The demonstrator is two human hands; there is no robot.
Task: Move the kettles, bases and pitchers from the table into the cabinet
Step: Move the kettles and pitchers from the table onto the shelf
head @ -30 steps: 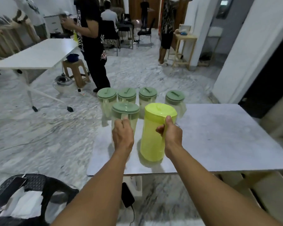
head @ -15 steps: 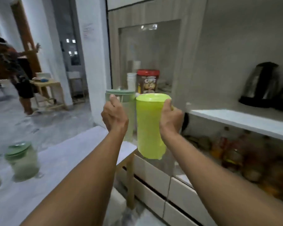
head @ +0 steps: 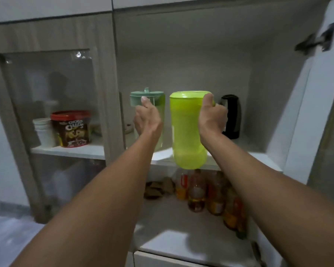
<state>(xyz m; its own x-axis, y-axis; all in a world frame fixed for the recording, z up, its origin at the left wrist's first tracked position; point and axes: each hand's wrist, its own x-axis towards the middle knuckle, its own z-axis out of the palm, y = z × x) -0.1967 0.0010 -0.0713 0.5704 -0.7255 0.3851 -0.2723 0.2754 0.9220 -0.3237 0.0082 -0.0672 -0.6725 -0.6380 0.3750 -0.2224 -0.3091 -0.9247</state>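
My left hand (head: 147, 118) grips the handle of a clear pitcher with a pale green lid (head: 148, 98), held up in front of the open cabinet's upper shelf (head: 258, 157). My right hand (head: 212, 120) holds a lime-green pitcher (head: 185, 130) by its handle, its base hanging just over the shelf's front edge. A black and steel kettle (head: 232, 116) stands at the back right of that shelf, partly hidden behind my right hand.
Behind the shut glass door (head: 52, 105) on the left sit a cereal tub (head: 71, 129) and stacked white cups (head: 43, 132). Several bottles (head: 206, 191) stand on the lower shelf. The open white cabinet door (head: 316, 97) hangs at right. White drawers (head: 181, 255) sit below.
I have turned from the table to the cabinet, carrying both pitchers. They now hang level with the upper shelf, closer to it than half a second ago.
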